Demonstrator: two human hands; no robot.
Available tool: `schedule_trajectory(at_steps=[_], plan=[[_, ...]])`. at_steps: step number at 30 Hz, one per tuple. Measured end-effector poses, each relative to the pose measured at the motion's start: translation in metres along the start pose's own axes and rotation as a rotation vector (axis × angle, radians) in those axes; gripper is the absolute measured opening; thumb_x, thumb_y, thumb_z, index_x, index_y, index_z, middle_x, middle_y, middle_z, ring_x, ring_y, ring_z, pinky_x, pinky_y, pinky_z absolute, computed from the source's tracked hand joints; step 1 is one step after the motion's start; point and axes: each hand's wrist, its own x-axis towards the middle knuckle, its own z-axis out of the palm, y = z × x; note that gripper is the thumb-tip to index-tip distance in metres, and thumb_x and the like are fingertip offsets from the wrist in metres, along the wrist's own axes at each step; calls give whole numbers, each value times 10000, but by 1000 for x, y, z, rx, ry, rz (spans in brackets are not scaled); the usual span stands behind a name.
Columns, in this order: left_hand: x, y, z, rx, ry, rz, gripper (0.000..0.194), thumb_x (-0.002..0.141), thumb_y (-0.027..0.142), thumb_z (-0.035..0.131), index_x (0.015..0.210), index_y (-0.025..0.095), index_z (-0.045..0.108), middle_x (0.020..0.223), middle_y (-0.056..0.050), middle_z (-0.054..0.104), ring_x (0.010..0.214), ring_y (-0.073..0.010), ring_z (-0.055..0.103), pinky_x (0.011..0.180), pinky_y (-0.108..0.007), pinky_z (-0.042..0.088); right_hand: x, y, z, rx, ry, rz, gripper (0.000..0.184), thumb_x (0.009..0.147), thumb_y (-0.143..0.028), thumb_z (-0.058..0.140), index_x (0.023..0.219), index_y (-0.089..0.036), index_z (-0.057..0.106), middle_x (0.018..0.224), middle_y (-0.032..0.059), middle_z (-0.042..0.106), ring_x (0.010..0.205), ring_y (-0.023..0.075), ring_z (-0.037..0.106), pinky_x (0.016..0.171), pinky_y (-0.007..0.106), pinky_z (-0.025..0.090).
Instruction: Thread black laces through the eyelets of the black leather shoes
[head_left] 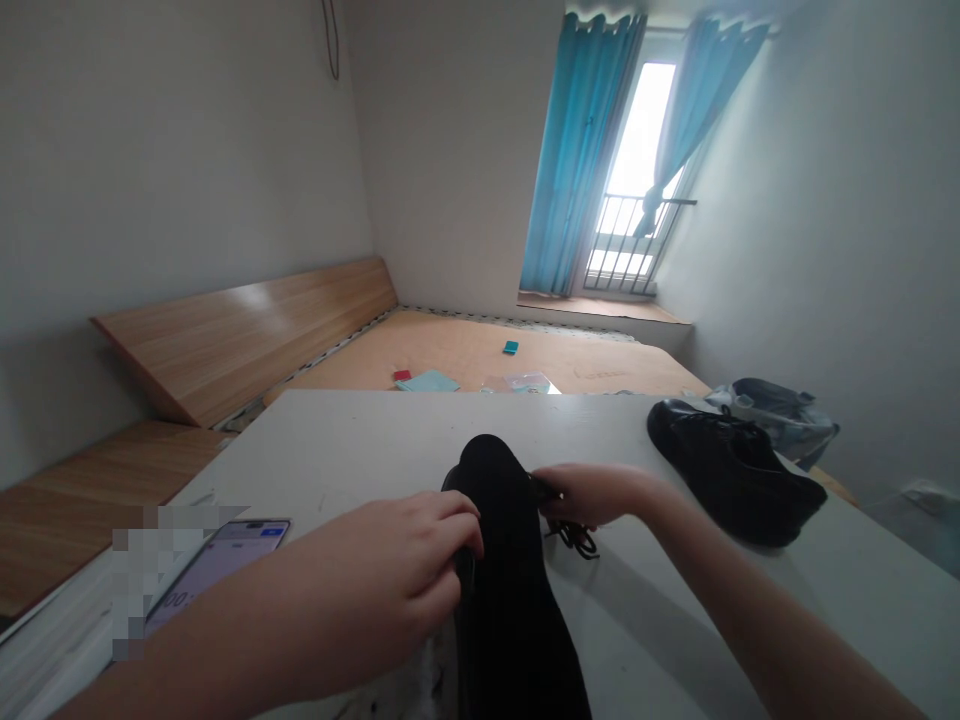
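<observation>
In my head view, my left hand [431, 545] grips the left edge of a black shoe [514, 580], at the near middle of the white table [360, 440]. My right hand [581, 495] holds its right side by the laces [576, 542]. A second shoe [731, 470] sits right; a phone [236, 560] lies left.

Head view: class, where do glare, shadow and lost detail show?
Head view: the window glares white; a sheen lies on the wooden headboard; a soft shadow crosses the white table; the black shoe between left hand and right hand shows little surface detail.
</observation>
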Motion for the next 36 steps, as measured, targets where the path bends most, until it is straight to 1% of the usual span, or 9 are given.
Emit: schedule_trajectory(at_steps=[6,8,11,13,19,22,25,31,36], plan=[[-1,-4,2,34,8,-1,276,872,131,433,1013,253,637,1021,-14,656,919,-203,633,809,-303,465,-34,-4,-46,500,237,-260,261,925,-499,337,983,-246,305,619,-85,361,444,85,358,401,199,291],[-1,-5,3,45,16,-1,266,881,142,433,1007,257,638,983,-12,667,887,-206,644,782,-301,470,-48,-25,-45,747,300,-373,242,925,-477,402,970,-255,315,586,-102,297,412,78,290,394,200,245],[0,-5,4,44,27,1,249,886,153,443,994,255,643,967,-21,679,889,-209,651,786,-290,472,-60,-62,-26,935,149,-428,193,919,-387,499,957,-231,392,551,-82,440,459,92,425,466,215,340],[1,-5,4,42,31,-3,228,892,169,449,982,251,642,961,-25,685,892,-208,653,801,-285,475,-62,-82,-8,774,121,-359,168,910,-361,520,923,-213,440,651,-32,557,588,119,529,571,250,415],[-2,-6,4,47,37,-24,195,917,297,476,945,233,659,956,-42,701,909,-223,661,849,-305,479,-60,-92,16,23,458,-151,319,799,-260,667,1090,-227,538,1115,49,617,1066,242,526,917,411,407],[-3,-6,4,35,51,-35,241,927,387,487,955,236,673,967,-47,712,930,-235,664,847,-309,470,-60,-90,9,-28,574,-81,227,829,-275,655,1020,-221,547,1057,32,640,988,215,563,861,384,438],[-2,-7,4,69,63,-51,251,922,425,507,947,237,672,935,-47,716,906,-245,666,796,-309,463,-61,-92,5,-76,469,-130,32,864,-235,610,834,-224,616,844,-9,678,872,188,599,793,340,456],[8,-6,8,141,127,-147,186,897,402,543,975,233,551,868,-21,711,784,-264,676,608,-309,411,-52,-93,18,-273,328,-320,179,847,-97,575,826,-200,720,927,20,734,993,196,637,1070,404,310],[15,1,10,212,174,-151,109,931,327,478,885,236,515,778,8,689,687,-248,666,542,-302,348,-52,-91,12,-313,515,-220,185,888,-123,524,830,-189,687,816,24,694,813,190,621,777,345,451]])
